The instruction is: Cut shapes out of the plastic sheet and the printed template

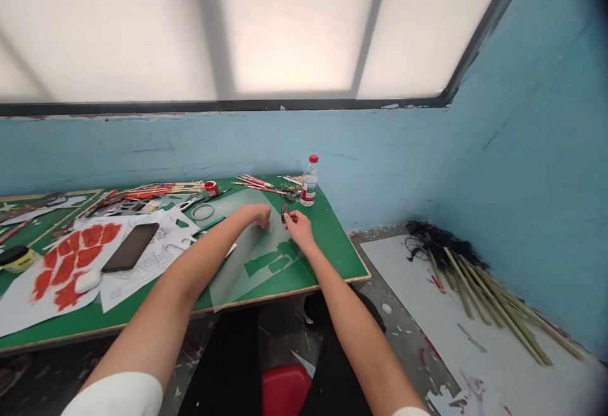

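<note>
A translucent sheet (228, 286) with shaped cut-outs lies over the front of the green table. Above the sheet, my left hand (262, 215) is closed, its fingers curled down; a small pale bit shows under them, too small to name. My right hand (298, 226) pinches a small dark pronged piece (285, 209), like a short comb or fork, with its prongs pointing away from me. The two hands are a short way apart, and the pronged piece is between them.
A water bottle (309, 182) with a red cap stands behind my right hand. Left of the sheet are a tape roll (202, 211), a red paint jar (211, 189), scissors (190, 203), a phone (132, 247) and red-painted paper (28, 315). Bamboo sticks (494, 302) lie at the right.
</note>
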Demonstrator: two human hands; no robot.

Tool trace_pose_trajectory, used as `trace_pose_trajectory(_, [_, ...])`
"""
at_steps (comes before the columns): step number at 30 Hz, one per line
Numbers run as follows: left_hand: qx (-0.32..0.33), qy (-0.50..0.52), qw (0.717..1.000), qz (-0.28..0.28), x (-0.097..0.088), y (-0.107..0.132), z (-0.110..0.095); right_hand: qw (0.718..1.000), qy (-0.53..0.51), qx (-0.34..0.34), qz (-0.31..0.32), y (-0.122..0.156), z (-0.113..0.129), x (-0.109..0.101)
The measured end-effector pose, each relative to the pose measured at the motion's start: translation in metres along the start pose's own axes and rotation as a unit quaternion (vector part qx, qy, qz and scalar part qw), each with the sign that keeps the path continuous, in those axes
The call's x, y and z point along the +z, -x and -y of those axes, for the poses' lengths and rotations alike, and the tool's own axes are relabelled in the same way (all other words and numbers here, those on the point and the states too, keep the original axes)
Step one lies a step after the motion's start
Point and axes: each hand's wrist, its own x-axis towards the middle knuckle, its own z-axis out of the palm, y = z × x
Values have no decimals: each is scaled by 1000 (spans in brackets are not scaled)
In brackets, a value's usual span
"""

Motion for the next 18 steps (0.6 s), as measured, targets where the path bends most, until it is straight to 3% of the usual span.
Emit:
trace_pose_trajectory(10, [-8, 67, 997, 31, 0, -2, 8, 1000, -3, 6, 5, 2, 3, -2])
trace_pose_trajectory(18, [24, 40, 998, 36, -4, 6, 7, 999, -15, 31, 8, -1, -1, -3])
